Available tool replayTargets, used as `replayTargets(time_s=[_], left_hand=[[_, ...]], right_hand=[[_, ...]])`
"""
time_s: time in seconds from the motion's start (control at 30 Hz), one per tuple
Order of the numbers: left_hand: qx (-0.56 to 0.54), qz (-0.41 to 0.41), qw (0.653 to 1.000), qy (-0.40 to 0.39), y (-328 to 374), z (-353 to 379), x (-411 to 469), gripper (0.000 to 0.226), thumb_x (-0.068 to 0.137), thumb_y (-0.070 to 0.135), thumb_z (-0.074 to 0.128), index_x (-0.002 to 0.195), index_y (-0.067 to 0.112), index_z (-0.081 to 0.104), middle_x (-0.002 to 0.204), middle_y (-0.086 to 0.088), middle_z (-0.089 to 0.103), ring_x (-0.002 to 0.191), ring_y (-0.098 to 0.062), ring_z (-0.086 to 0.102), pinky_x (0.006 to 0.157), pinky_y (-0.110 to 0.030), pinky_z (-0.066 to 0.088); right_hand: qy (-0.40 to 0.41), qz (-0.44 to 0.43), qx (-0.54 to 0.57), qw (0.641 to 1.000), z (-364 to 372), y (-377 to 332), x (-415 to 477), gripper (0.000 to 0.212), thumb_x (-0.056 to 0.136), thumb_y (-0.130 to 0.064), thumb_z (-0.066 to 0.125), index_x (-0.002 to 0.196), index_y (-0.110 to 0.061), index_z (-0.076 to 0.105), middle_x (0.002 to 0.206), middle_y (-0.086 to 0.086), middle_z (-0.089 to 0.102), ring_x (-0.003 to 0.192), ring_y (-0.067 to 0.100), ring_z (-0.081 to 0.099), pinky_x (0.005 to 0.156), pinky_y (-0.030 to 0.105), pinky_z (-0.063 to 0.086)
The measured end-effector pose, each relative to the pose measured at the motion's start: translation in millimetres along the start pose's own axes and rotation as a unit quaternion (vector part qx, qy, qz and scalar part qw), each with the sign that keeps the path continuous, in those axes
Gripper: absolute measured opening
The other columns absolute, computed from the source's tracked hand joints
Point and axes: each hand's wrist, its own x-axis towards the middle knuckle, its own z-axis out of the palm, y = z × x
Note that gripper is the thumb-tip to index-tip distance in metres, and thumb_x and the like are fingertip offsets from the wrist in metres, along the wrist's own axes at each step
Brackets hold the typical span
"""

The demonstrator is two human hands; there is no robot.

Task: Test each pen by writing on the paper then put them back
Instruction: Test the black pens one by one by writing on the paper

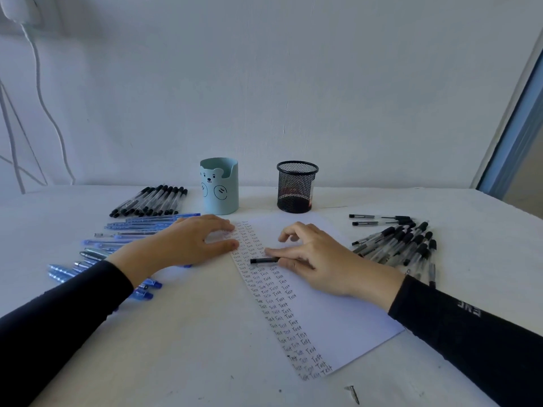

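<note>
Sitting on the white table (205,348), the paper (338,312) has "Test" scribbled all down its left side. Left hand (191,242) is flat on the top-left corner, fingers relaxed. Right hand (320,257) pinches a black pen (263,260) low against the sheet.
</note>
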Motion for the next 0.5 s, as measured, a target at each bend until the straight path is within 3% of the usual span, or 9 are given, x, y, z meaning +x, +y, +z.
replayTargets(time_s=[0.07,0.13,0.2,0.27,0.33,0.4,0.5], left_hand=[[-0.003,-0.001,1.0,-0.002,-1.5,0.8,0.7,0.113,0.048,0.103,0.014,0.136,0.041,0.048,0.144,0.02,0.044,0.131,-0.007,0.042,0.115,-0.039,0.03],[-0.004,0.0,1.0,0.001,-4.0,1.9,1.8,0.11,0.051,0.102,0.015,0.136,0.041,0.048,0.144,0.02,0.043,0.131,-0.007,0.042,0.114,-0.038,0.031],[0.014,0.01,1.0,0.015,-5.2,3.4,2.7,0.102,0.057,0.098,0.017,0.136,0.042,0.048,0.146,0.02,0.041,0.132,-0.008,0.04,0.115,-0.036,0.027],[0.029,0.026,0.998,0.042,-2.9,4.9,3.7,0.094,0.064,0.093,0.019,0.136,0.04,0.049,0.147,0.019,0.038,0.133,-0.01,0.04,0.114,-0.036,0.024],[-0.019,0.057,0.995,0.075,3.8,5.2,4.9,0.093,0.066,0.093,0.02,0.13,0.036,0.056,0.138,0.018,0.048,0.123,-0.004,0.047,0.108,-0.031,0.035],[-0.087,0.105,0.986,0.098,15.4,6.0,4.1,0.083,0.069,0.092,0.028,0.118,0.036,0.065,0.12,0.021,0.058,0.104,0.009,0.053,0.089,-0.017,0.042],[-0.126,0.171,0.971,0.112,33.7,10.8,1.3,0.048,0.08,0.069,0.05,0.108,0.036,0.07,0.106,0.022,0.062,0.096,0.002,0.058,0.076,-0.012,0.044]], right_hand=[[-0.052,0.03,-0.022,0.998,-6.7,-1.5,2.1,0.04,0.103,-0.041,0.04,0.142,-0.041,0.046,0.146,-0.007,0.032,0.134,0.013,0.025,0.112,0.029,0.016],[-0.051,0.052,-0.018,0.997,-17.9,1.3,4.5,0.04,0.104,-0.039,0.038,0.144,-0.042,0.042,0.15,-0.008,0.03,0.136,0.012,0.024,0.112,0.03,0.012],[0.005,0.099,0.012,0.995,-33.1,16.5,6.3,0.035,0.104,-0.03,0.041,0.135,-0.03,0.057,0.135,-0.006,0.044,0.126,0.015,0.041,0.11,0.033,0.026],[0.042,0.162,0.0,0.986,-47.2,41.5,3.6,0.029,0.103,-0.023,0.044,0.117,-0.018,0.069,0.114,-0.006,0.046,0.113,0.018,0.051,0.098,0.031,0.038],[0.044,0.224,-0.054,0.972,-55.4,68.5,-4.5,0.027,0.102,-0.018,0.048,0.114,-0.014,0.071,0.114,-0.004,0.047,0.109,0.019,0.053,0.094,0.031,0.042],[0.041,0.277,-0.089,0.956,-58.0,90.2,-11.5,0.025,0.1,-0.011,0.049,0.114,-0.008,0.07,0.12,0.005,0.057,0.109,0.024,0.057,0.095,0.037,0.047],[0.03,0.331,-0.104,0.937,-55.5,106.9,-13.4,0.024,0.095,-0.003,0.05,0.111,0.007,0.065,0.121,0.026,0.062,0.11,0.041,0.059,0.095,0.049,0.049]])
